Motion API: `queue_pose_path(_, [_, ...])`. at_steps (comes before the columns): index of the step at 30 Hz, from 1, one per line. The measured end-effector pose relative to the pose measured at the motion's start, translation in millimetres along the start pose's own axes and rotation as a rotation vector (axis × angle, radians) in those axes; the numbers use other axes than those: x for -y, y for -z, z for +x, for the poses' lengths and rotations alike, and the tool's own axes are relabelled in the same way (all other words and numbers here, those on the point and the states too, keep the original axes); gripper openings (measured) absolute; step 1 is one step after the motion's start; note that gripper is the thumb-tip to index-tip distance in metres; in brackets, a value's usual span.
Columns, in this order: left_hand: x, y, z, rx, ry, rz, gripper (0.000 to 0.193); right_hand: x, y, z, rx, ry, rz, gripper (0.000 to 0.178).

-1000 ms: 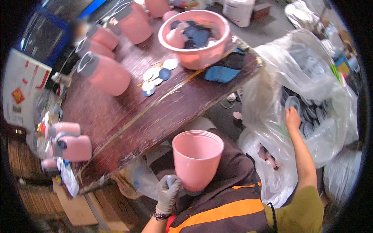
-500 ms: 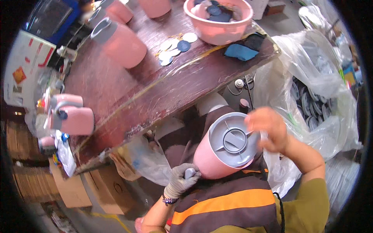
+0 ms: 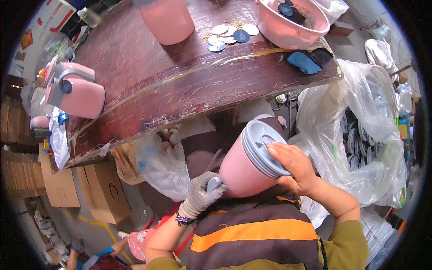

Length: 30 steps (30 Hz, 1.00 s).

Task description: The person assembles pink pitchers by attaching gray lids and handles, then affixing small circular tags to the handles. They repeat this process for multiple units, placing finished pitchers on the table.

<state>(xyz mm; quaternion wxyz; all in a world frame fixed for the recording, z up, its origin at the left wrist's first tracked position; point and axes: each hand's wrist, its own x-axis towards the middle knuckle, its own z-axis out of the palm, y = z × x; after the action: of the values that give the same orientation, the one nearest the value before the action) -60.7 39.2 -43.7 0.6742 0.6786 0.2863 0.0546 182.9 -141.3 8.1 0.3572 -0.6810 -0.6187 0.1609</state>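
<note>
A pink jug [image 3: 240, 168] lies tilted across my lap, its top toward the upper right. A grey round lid [image 3: 261, 139] with ribbed sides sits at its top end. My left hand [image 3: 200, 198], in a whitish knit glove, is closed round a grey handle-like piece [image 3: 213, 183] against the jug's side; its rounded end shows between thumb and fingers. My bare right hand [image 3: 294, 168] grips the lid's right edge, fingers over its top and thumb on the side. How the handle-like piece joins the jug is hidden.
Other pink jugs [image 3: 83, 98] stand on the worn brown table [image 3: 148, 108], with round tags [image 3: 241, 36], a pink basin [image 3: 288, 33] and a blue-black cloth [image 3: 308, 63]. A clear plastic bag [image 3: 324, 112] of grey round parts stands right; cardboard boxes [image 3: 105, 191] and another person's arm [image 3: 105, 254] are left.
My right hand, raised and blurred beside the lid before, now rests on its edge and grips it. The jug is tipped so the lid's ribbed side shows. The whole view has shifted.
</note>
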Motion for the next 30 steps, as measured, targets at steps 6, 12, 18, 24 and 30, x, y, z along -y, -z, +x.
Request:
queue_pose_path(6, [-10.7,-6.2,2.0,0.022,-0.046,0.147,0.021,7.6,3.4,-3.2,-0.009,-0.137,-0.050,0.057])
queue_pose_path(12, [-16.9,-12.6,2.3,0.043,-0.052,0.183,0.023,13.1,2.4,0.4,-0.059,-0.134,-0.070,0.044])
queue_pose_path(18, [0.3,15.4,10.8,-0.011,-0.027,0.048,0.024,7.4,-0.6,-10.1,-0.030,0.075,0.043,0.037])
queue_pose_path(24, [22.0,32.9,33.4,-0.064,0.059,-0.047,0.035,18.7,-8.0,-9.2,0.003,0.158,0.066,0.040])
queue_pose_path(30, [-26.6,0.4,17.5,0.022,-0.212,0.320,0.027,7.8,-7.1,-7.4,-0.073,-0.017,-0.024,0.035])
